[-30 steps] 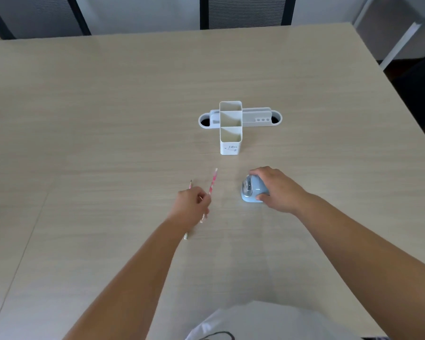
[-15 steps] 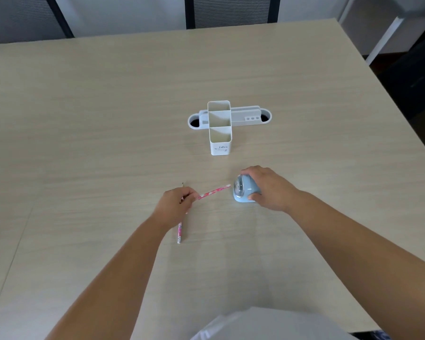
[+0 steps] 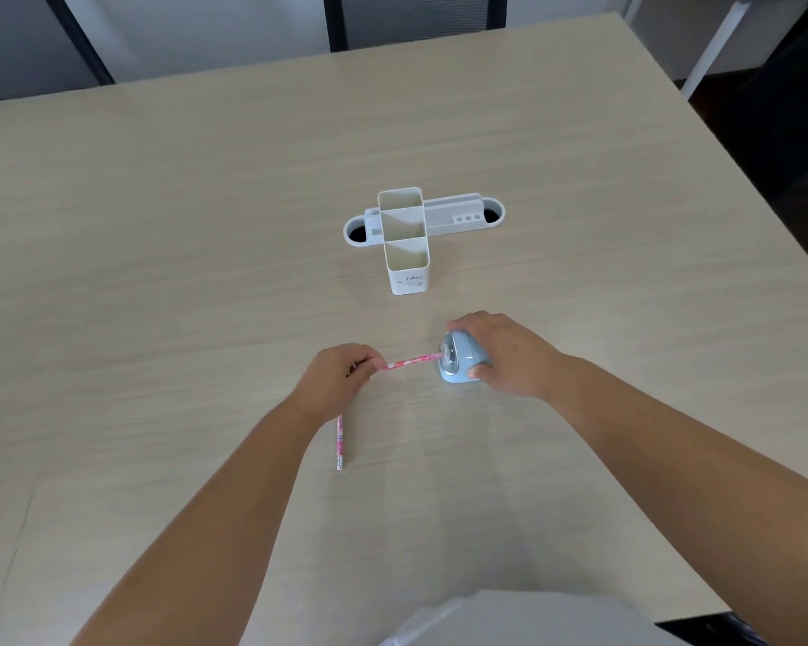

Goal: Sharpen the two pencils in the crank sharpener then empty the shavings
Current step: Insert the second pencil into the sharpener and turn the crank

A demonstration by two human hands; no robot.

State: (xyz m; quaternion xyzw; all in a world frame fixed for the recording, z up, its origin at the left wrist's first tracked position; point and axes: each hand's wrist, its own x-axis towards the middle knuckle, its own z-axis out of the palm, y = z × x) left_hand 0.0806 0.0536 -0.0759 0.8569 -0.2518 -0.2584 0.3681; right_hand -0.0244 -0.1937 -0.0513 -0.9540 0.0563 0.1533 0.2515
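Since a moment ago, the pink pencil (image 3: 409, 362) has swung level, its tip now at the blue crank sharpener (image 3: 460, 363); the left hand (image 3: 339, 375) pinches its other end. Right hand (image 3: 504, 354) grips the sharpener. Second pencil (image 3: 340, 442) lies on the table (image 3: 159, 272), near the white organizer (image 3: 407, 240).

Pale wood-grain table (image 3: 159, 272), seam line running along its near-left part. Directly on it: white desk organiser (image 3: 404, 240) standing mid-table, light blue crank sharpener (image 3: 458, 366) nearer the person, and a pink patterned pencil (image 3: 340, 442) lying flat left of the sharpener, well apart from it. The pencil's far end is hidden, so its tip state can't be read.
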